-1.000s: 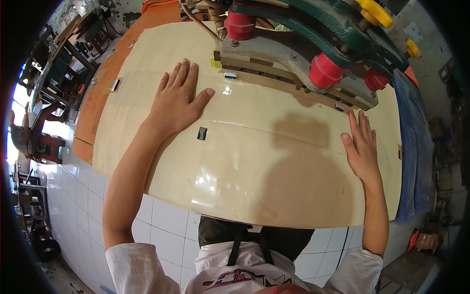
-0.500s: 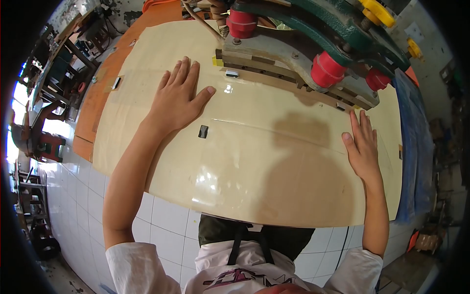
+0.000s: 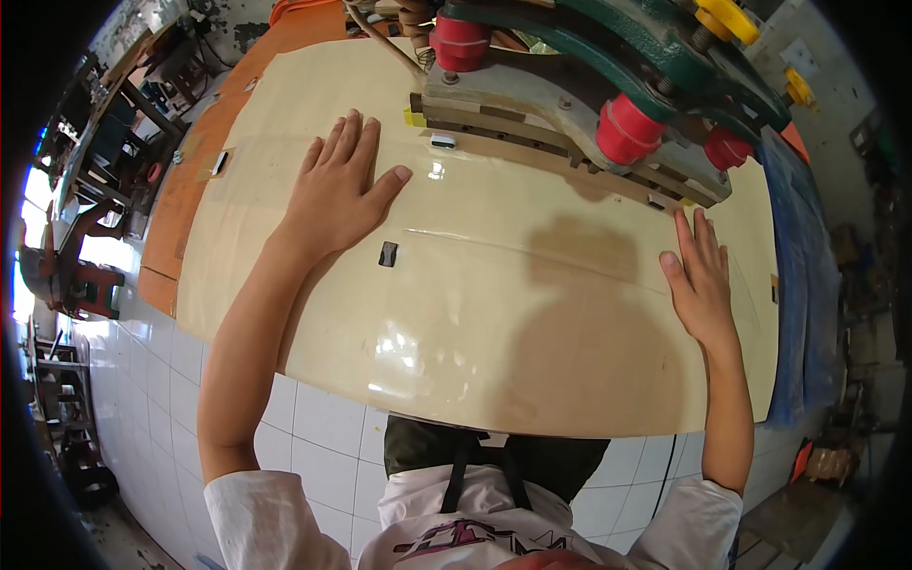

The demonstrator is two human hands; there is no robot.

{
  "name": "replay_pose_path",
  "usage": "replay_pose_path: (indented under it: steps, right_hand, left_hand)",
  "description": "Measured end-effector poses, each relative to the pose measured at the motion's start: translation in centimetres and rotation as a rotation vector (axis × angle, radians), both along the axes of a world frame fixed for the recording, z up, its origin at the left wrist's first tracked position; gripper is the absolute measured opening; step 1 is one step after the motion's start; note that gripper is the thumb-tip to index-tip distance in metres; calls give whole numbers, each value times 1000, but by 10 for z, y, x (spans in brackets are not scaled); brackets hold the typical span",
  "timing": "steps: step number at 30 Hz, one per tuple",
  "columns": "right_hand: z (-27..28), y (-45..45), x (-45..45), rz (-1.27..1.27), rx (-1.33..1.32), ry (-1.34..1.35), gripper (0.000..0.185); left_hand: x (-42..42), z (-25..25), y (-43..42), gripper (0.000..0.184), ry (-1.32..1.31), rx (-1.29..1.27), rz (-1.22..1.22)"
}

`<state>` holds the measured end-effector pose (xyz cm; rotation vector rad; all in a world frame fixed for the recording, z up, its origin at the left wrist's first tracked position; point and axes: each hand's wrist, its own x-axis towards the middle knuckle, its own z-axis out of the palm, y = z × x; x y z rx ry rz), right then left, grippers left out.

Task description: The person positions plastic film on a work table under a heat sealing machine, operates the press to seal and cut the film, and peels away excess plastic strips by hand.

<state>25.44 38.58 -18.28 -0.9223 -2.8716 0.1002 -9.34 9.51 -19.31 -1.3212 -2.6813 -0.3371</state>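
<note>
My left hand (image 3: 337, 195) lies flat on a large cream, glossy sheet (image 3: 456, 304), with its fingers pointing away from me and the thumb spread. On the right side of the same sheet rests my right hand (image 3: 700, 285), flat, its fingertips close to the front end of the press frame. A small dark block (image 3: 389, 254) sits on the sheet to the right of my left wrist. The green machine (image 3: 684, 57) has red knobs (image 3: 629, 129) and a grey clamping bar (image 3: 541, 114) over the far part of the sheet. Neither hand holds anything.
Small pieces (image 3: 443, 140) sit along the clamping bar's edge. Orange board (image 3: 176, 223) shows at the left, and blue plastic sheeting (image 3: 803, 285) hangs at the right. A red stool (image 3: 98, 288) stands on the white tiled floor (image 3: 142, 399). Yellow knobs (image 3: 731, 21) top the machine.
The whole view has shifted very slightly. Both hands stay flat in the same places on the sheet, and nothing has been picked up or moved.
</note>
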Motion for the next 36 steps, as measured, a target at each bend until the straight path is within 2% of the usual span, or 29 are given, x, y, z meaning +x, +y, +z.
replay_pose_path:
  steps: [8, 13, 25, 32, 36]
  right_hand:
    - [-4, 4, 0, -12, -33, 19, 63]
    - [-3, 4, 0, -24, -40, 9, 64]
    - [-4, 4, -1, -26, -35, 6, 64]
    - [-2, 9, 3, 2, -70, 39, 60]
    - [-4, 10, 4, -2, -61, 61, 59]
  left_hand:
    - [2, 1, -1, 74, 0, 2, 14]
    - [2, -1, -1, 63, 59, -2, 12]
    - [-6, -10, -3, 70, 77, 33, -27]
    - [-2, -5, -1, 70, 35, 21, -18]
    - [1, -2, 0, 64, 58, -2, 15]
